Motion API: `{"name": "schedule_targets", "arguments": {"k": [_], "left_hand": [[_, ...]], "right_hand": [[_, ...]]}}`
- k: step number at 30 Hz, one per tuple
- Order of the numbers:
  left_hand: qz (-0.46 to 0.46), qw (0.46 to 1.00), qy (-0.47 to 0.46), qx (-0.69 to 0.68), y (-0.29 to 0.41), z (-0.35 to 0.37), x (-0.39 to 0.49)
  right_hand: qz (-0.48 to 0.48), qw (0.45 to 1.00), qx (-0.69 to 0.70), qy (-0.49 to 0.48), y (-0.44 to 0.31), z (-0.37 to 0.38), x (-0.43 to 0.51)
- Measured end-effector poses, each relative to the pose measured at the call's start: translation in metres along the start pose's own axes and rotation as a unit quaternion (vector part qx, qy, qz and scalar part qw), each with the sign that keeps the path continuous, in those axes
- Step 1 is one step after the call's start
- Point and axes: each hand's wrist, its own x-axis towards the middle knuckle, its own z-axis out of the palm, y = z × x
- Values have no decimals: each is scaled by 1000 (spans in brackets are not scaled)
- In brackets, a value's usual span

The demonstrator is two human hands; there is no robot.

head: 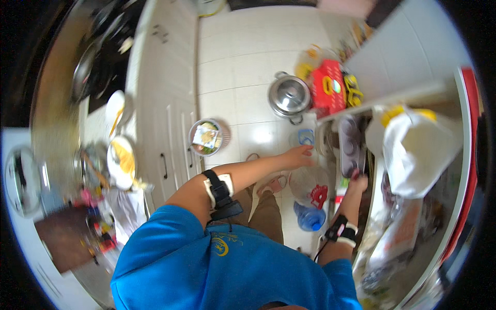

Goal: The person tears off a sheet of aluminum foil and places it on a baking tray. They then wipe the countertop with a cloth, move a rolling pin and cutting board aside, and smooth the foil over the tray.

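Observation:
My left hand reaches across in front of me over the floor, its fingers extended and nothing seen in them. A clear container with a blue edge lies just beyond its fingertips. On the right, my right hand is at the near end of a grey tray with round cups, which lies in an open drawer or shelf. Blur hides whether its fingers grip the tray; something dark red shows beside them. A clear plastic bag with a red mark and a blue plastic water bottle are between my forearms.
A lidded steel pot stands on the tiled floor beside a red bag. Left of it is a bin with food scraps. White cabinets line the left, with plates above. A white plastic bag is at right.

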Motion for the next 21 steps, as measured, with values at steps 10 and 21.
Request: {"name": "schedule_targets", "arguments": {"k": [10,21], "left_hand": [[3,959,213,-187,8,-113,-288],[133,866,361,-320,-40,-56,-482]], "right_hand": [[238,597,-552,-531,124,-56,-252],[-14,325,-703,-633,242,103,-392]]}}
